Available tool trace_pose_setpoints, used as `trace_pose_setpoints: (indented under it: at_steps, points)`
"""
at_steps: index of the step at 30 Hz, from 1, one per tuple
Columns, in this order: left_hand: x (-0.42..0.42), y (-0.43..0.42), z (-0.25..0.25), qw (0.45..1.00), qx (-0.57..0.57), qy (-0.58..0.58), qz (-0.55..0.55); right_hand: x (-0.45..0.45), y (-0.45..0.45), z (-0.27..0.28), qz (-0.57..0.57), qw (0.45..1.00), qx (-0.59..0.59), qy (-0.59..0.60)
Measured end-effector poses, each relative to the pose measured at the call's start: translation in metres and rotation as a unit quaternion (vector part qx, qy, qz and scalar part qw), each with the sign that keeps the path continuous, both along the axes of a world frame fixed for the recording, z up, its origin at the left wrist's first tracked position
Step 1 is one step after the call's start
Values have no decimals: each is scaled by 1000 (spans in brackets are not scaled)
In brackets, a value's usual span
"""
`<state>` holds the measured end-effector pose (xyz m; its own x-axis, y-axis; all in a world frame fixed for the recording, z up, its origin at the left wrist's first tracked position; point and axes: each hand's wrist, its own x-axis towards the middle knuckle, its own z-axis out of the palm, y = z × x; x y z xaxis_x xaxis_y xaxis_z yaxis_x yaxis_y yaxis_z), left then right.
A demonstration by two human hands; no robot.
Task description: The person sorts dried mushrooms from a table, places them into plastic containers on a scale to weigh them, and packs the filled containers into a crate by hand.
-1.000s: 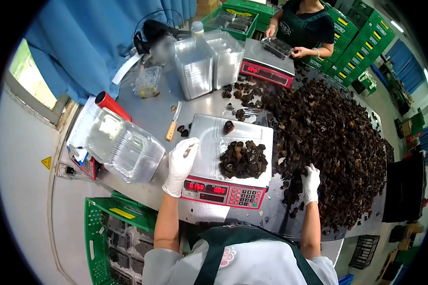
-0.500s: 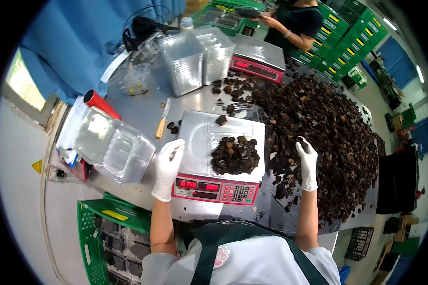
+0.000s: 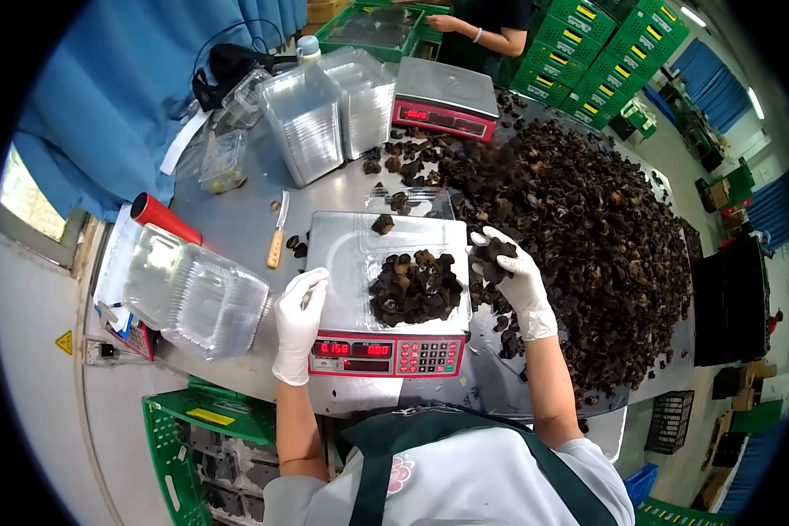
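On the scale [image 3: 324, 232] with a red front panel rests a clear plastic tray holding a heap of dark wood ear mushrooms [image 3: 416, 289]. The scale's red display reads 0.158. My right hand [image 3: 522, 285], in a white glove, is closed on a dark wood ear mushroom [image 3: 493, 258] just beyond the scale's right edge. At the scale's left edge is my gloved left hand [image 3: 298, 324], its fingers loosely curled and nothing visible in them. One lone mushroom piece [image 3: 383, 224] lies on the scale behind the heap.
A large mushroom pile [image 3: 596, 254] covers the table's right side. Behind stand stacked clear trays [image 3: 302, 123] and a second scale [image 3: 447, 88]. A knife [image 3: 277, 237] and clear clamshell boxes [image 3: 210, 298] lie left. Across the table is another person [image 3: 491, 35], near green crates [image 3: 570, 44].
My right hand has moved left from the pile toward the scale and now holds a mushroom. My left hand stays beside the scale. The view has shifted slightly. The other person's arm has moved.
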<state>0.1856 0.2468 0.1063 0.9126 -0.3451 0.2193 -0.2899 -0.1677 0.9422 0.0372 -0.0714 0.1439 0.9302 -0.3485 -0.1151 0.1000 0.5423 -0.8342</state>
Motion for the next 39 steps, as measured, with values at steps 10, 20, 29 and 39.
trace_pose_setpoints:
  at_steps: [10,20,29,39]
  points:
    - [-6,-14,7,999,22,-34,-22,18,50,-9,144,735,-660,62]
    - [4,-8,0,999,15,-31,-1,-34,7,-19,15,925,-366,97]
    - [33,-29,-4,994,-30,107,-13,-38,27,-27,-60,899,-419,111]
    - [47,-83,-24,976,-58,207,-46,-14,55,-29,-85,811,-566,122]
